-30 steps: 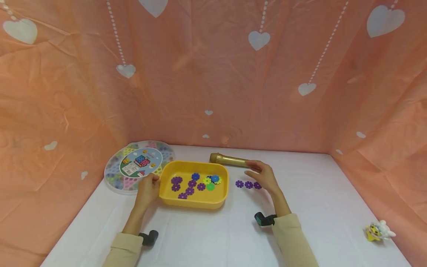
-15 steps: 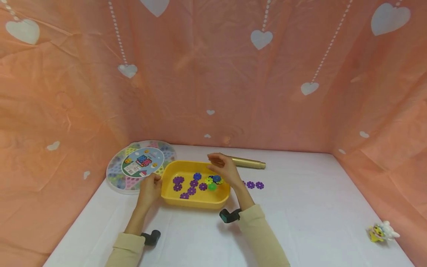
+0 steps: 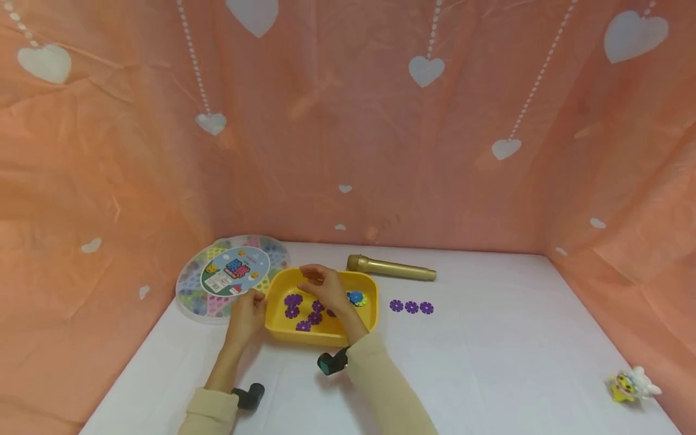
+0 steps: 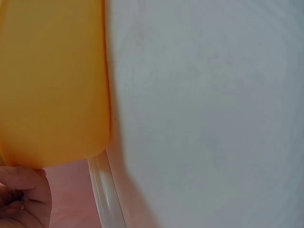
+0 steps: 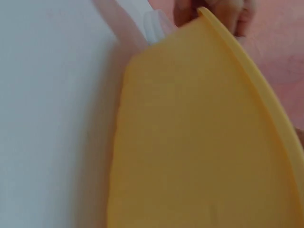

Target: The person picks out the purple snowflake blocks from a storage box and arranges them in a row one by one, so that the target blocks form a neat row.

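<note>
Head view shows a white table [image 3: 489, 362] walled by orange heart-print cloth at the back and both sides; the widest bare stretch lies in the lower right of the frame, with only a small yellow-and-white toy figure [image 3: 631, 385] near the right edge. The yellow tray [image 3: 370, 302] sits left of centre, its left end beside a round lidded game box [image 3: 217, 284] at the left wall, and a gold microphone [image 3: 391, 268] lies just behind it. The left hand [image 3: 247, 311] grips the tray's left rim, fingers curled over the edge; the right wrist view shows those fingers at the rim's top. The right hand [image 3: 323, 287] hovers above the tray's inside with fingers bent together; whether it pinches a piece cannot be told. In the tray lie purple flower discs [image 3: 296, 302] and a blue one [image 3: 356, 296]. Three more purple discs [image 3: 411, 307] sit in a row on the table, right of the tray
</note>
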`<action>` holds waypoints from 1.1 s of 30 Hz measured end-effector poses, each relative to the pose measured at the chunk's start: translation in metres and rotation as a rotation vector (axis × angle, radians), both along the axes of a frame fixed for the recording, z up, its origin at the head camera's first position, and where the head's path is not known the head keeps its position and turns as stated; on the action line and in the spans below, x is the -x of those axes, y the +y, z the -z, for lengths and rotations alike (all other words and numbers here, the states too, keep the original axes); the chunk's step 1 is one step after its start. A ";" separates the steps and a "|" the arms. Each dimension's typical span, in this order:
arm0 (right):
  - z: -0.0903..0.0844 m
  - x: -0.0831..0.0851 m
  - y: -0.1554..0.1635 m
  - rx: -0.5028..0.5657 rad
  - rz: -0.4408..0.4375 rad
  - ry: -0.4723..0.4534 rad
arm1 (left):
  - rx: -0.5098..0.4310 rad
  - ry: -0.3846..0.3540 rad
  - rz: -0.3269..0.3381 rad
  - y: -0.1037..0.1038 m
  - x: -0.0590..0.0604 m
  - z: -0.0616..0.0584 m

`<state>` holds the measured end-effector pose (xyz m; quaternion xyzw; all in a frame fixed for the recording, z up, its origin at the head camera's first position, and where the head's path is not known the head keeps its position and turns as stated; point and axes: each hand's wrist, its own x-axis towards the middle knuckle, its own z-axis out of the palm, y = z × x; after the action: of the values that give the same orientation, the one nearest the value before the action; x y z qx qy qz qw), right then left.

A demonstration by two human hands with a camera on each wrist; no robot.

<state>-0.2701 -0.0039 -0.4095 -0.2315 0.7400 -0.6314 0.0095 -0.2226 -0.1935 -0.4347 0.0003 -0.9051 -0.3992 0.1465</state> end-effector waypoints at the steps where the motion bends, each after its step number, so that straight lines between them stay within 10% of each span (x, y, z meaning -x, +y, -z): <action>1: 0.005 0.002 -0.004 -0.020 0.016 -0.012 | 0.001 0.002 0.000 0.000 0.000 0.001; 11: 0.038 0.017 -0.021 -0.278 0.056 -0.030 | -0.007 -0.014 -0.005 0.004 0.000 0.002; 21: 0.044 0.020 -0.027 -0.513 -0.141 -0.042 | -0.006 0.012 -0.016 0.002 0.000 0.001; 33: 0.045 0.020 -0.029 -0.803 -0.123 0.289 | -0.003 -0.021 -0.027 0.002 0.002 0.002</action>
<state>-0.2898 -0.0328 -0.4550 -0.3390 0.9057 -0.2525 0.0327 -0.2244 -0.1917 -0.4368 0.0171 -0.9058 -0.3986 0.1422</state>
